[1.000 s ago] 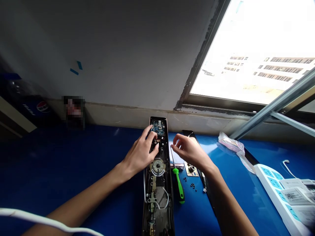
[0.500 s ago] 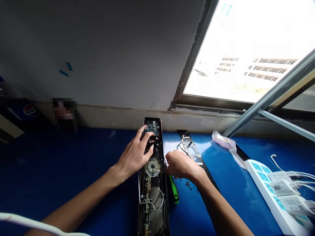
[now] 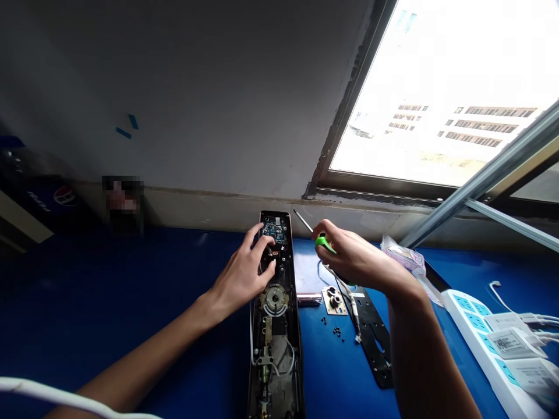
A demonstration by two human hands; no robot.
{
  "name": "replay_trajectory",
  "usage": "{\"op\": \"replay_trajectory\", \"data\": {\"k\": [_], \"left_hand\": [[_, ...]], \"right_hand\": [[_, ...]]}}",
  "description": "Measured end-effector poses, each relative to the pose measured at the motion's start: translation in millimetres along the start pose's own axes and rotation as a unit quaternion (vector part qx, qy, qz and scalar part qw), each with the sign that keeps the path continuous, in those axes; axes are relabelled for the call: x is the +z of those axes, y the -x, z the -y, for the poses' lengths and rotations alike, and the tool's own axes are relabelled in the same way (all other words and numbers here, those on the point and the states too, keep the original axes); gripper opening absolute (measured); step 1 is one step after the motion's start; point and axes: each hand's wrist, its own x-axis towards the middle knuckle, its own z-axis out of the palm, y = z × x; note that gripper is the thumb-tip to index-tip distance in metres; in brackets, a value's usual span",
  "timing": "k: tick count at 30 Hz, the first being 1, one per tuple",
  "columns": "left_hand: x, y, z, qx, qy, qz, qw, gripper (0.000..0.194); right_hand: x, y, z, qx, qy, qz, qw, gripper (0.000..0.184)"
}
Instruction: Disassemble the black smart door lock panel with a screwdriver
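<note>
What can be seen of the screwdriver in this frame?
The screwdriver has a bright green handle with a dark part, and a thin, straight, metallic-looking shaft. The person's right hand grips the handle, hiding much of it. The tool is tilted, its tip pointing up and left in the picture, beyond the fingers. Only that hand visibly touches it; the tip's exact shape is too small to tell.

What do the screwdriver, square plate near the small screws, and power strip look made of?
Screwdriver shaft: likely steel, smooth grey sheen.
Green handle: bright, even colour; plastic or rubber, can't tell.
Square plate: probably metal, pale gold tone; alloy unclear.
Power strip: likely moulded plastic, smooth white.
</note>
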Motion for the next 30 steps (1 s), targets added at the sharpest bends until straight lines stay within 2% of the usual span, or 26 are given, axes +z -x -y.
{"op": "replay_trajectory", "data": {"k": [4, 10, 15, 17, 19, 22, 24, 27, 30], "left_hand": [[-1.2, -1.5, 2.5, -0.012, 0.035, -0.016, 0.999, 0.021], [-4.3, -3.0, 5.6, -0.031, 0.040, -0.003, 0.999, 0.019], [-7.6, -5.3, 11.2, -0.036, 0.026, -0.013, 0.999, 0.031], [-9.7, -5.8, 11.7, -0.030, 0.011, -0.030, 0.999, 0.038], [-11.9, -5.6, 9.8, -0.008, -0.004, -0.041, 0.999, 0.044], [-14.3, -4.2, 4.5, 0.057, -0.020, -0.031, 0.998, 0.048], [-14.7, -2.8, 1.4, 0.095, -0.023, -0.017, 0.995, 0.038], [-14.0, -1.0, -0.5, 0.123, -0.020, -0.005, 0.992, 0.025], [-13.1, -0.3, -0.6, 0.133, -0.014, 0.004, 0.991, 0.024]], "right_hand": [[-6.9, -3.8, 15.4, -0.015, -0.094, -0.016, 0.995, 0.018], [-5.2, -9.6, 24.3, -0.038, -0.152, -0.147, 0.977, 0.019], [-11.8, -7.1, 25.8, -0.060, -0.240, -0.253, 0.935, 0.033], [-12.9, -5.9, 27.4, -0.071, -0.239, -0.298, 0.922, 0.037], [-12.4, -5.3, 29.6, -0.094, -0.205, -0.321, 0.920, 0.037], [-9.4, -4.9, 33.7, -0.144, -0.168, -0.325, 0.920, 0.034], [-6.6, -4.7, 36.4, -0.169, -0.167, -0.315, 0.919, 0.035], [-2.1, -4.7, 39.5, -0.185, -0.168, -0.291, 0.923, 0.037], [2.8, -5.7, 41.1, -0.193, -0.147, -0.263, 0.934, 0.036]]}}
